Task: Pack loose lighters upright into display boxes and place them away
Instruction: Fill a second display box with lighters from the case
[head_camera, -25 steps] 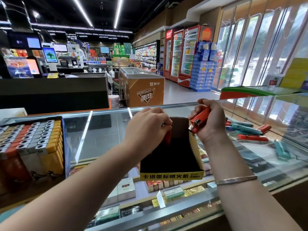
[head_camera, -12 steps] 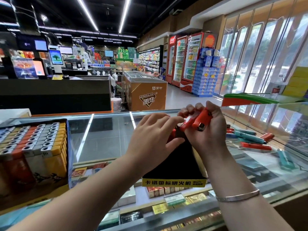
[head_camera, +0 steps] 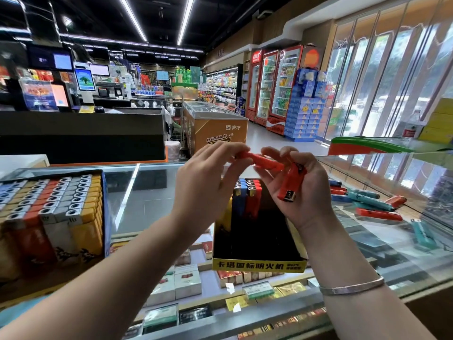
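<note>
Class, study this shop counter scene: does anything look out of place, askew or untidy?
Yes. Several loose red and teal lighters lie flat and scattered on the glass counter, right of the mostly empty black-and-yellow display box, where only a few lighters stand upright. The full box at left is neatly packed.

I stand in a convenience shop — my glass surface [head_camera: 152, 192] shows cigarette packs [head_camera: 181, 280] with price tags beneath. Ahead sit a checkout screen [head_camera: 84, 79], an ice-cream chest freezer [head_camera: 215, 126], red drink fridges [head_camera: 277, 87], stocked grocery shelves [head_camera: 220, 84] — and a full lighter display box [head_camera: 49, 209] beside me.
</note>
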### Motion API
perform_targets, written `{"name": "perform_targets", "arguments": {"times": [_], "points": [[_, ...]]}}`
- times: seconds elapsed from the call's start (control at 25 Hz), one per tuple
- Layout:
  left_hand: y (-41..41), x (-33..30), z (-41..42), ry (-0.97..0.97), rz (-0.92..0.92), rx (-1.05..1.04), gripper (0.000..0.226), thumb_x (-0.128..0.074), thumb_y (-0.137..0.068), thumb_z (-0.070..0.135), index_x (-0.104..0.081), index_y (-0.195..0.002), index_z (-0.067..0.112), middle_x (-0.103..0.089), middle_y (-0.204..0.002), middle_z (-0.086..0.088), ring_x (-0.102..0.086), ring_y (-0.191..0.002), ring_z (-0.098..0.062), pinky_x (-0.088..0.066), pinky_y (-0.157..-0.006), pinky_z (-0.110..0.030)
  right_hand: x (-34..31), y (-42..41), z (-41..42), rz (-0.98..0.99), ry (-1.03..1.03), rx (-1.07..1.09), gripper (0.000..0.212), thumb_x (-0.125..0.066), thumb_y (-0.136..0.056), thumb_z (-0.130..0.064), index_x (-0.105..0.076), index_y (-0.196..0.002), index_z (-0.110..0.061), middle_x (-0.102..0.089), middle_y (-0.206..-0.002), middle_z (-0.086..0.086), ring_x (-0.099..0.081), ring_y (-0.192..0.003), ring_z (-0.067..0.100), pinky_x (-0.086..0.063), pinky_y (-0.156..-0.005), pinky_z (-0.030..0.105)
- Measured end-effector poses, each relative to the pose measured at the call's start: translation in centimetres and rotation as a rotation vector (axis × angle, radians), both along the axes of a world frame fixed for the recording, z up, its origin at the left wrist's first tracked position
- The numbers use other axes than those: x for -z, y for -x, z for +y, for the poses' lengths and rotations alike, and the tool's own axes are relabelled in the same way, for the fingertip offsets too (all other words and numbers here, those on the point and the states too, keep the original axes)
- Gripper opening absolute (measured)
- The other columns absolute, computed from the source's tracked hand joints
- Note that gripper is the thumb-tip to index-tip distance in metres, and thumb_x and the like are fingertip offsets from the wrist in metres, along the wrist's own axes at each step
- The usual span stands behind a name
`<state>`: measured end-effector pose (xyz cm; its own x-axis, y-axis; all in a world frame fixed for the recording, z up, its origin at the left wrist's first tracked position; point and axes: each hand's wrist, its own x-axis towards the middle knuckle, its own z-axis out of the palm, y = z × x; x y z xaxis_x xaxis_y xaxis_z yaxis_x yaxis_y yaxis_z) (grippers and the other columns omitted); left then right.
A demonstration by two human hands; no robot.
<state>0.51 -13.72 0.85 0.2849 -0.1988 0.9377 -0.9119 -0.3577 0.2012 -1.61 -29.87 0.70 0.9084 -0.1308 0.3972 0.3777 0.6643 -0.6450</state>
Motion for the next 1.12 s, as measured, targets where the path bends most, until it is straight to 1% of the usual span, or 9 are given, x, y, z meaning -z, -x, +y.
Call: {"name": "perform_targets", "arguments": {"times": [0.08,0.16,0.28,0.36,0.56,0.76,0.92,1.0,1.12], "points": [[-0.3,-0.2,0.6,0.000,0.020,-0.013,0.029,-0.056,-0.087,0.031,-0.067,-0.104,0.010,-0.069,-0.091,0.001,-0.064,-0.080,-0.012,-0.056,-0.067,-0.036,-0.1,-0.1,-0.7,0.015,0.011,0.153,0.009,-0.044,-0.076,-0.008,-0.052,-0.072,-0.009,-0.069,-0.074,0.012,-0.068,-0.078,0.027,-0.053,-0.078,0.037],[-0.5,-0.1,0.9,-0.018,0.050,-0.039,0.030,-0.061,-0.085,0.030,-0.066,-0.107,0.011,-0.069,-0.088,0.002,-0.062,-0.076,-0.007,-0.055,-0.067,-0.032,-0.1,-0.3,-1.3,0.034,0.075,0.322,0.018,-0.037,-0.081,-0.003,-0.051,-0.072,-0.009,-0.069,-0.069,0.011,-0.067,-0.072,0.025,-0.054,-0.072,0.034],[-0.3,0.1,0.8,-0.063,0.106,-0.030,0.023,-0.062,-0.082,0.030,-0.070,-0.100,0.018,-0.069,-0.087,0.007,-0.061,-0.074,-0.005,-0.055,-0.063,-0.033,0.0,-0.5,-1.2,0.135,0.319,0.576,0.023,-0.037,-0.082,-0.003,-0.053,-0.070,-0.012,-0.070,-0.066,0.007,-0.068,-0.073,0.024,-0.051,-0.074,0.033],[0.1,0.4,0.4,-0.141,0.091,-0.036,0.020,-0.061,-0.082,0.031,-0.072,-0.097,0.021,-0.070,-0.087,0.009,-0.060,-0.075,-0.003,-0.054,-0.062,-0.029,0.2,-0.6,-0.8,0.235,0.473,0.668,0.023,-0.039,-0.083,-0.005,-0.055,-0.068,-0.012,-0.070,-0.068,0.007,-0.068,-0.077,0.025,-0.049,-0.076,0.034],[0.4,1.5,-0.3,-0.322,0.065,-0.094,0.017,-0.065,-0.081,0.028,-0.073,-0.094,0.021,-0.072,-0.091,0.004,-0.066,-0.085,-0.016,-0.047,-0.074,-0.026,0.2,-0.7,-0.5,0.425,0.446,0.532,0.013,-0.046,-0.080,-0.011,-0.057,-0.073,-0.010,-0.070,-0.065,0.008,-0.065,-0.066,0.023,-0.055,-0.051,0.030],[0.7,1.9,-0.8,-0.331,0.137,-0.134,0.017,-0.066,-0.080,0.026,-0.072,-0.095,0.021,-0.073,-0.091,0.003,-0.067,-0.084,-0.020,-0.039,-0.080,-0.028,0.4,-0.7,-0.5,0.426,0.517,0.559,0.018,-0.046,-0.080,-0.015,-0.059,-0.069,-0.012,-0.071,-0.067,0.006,-0.064,-0.069,0.020,-0.053,-0.050,0.026],[1.2,2.0,-1.4,-0.340,0.160,-0.106,0.015,-0.063,-0.081,0.024,-0.072,-0.093,0.018,-0.072,-0.091,0.002,-0.067,-0.082,-0.023,-0.044,-0.078,-0.029,0.3,-0.9,-0.4,0.393,0.528,0.582,0.038,-0.046,-0.077,-0.010,-0.063,-0.045,-0.020,-0.069,-0.062,0.006,-0.061,-0.075,0.025,-0.049,-0.069,0.034],[1.3,1.9,-1.5,-0.351,0.144,-0.111,0.016,-0.062,-0.081,0.022,-0.072,-0.091,0.015,-0.071,-0.090,0.001,-0.067,-0.078,-0.024,-0.051,-0.072,-0.032,0.3,-0.9,-0.4,0.390,0.532,0.585,0.040,-0.046,-0.077,-0.010,-0.063,-0.042,-0.023,-0.069,-0.062,0.007,-0.061,-0.079,0.028,-0.049,-0.077,0.039],[1.0,1.6,-1.2,-0.410,0.078,-0.137,0.018,-0.059,-0.082,0.019,-0.072,-0.090,0.011,-0.070,-0.087,-0.004,-0.068,-0.072,-0.025,-0.057,-0.064,-0.035,0.3,-1.0,-0.4,0.397,0.519,0.583,0.037,-0.046,-0.078,-0.010,-0.063,-0.046,-0.020,-0.070,-0.064,0.008,-0.061,-0.081,0.030,-0.049,-0.080,0.043]]}}
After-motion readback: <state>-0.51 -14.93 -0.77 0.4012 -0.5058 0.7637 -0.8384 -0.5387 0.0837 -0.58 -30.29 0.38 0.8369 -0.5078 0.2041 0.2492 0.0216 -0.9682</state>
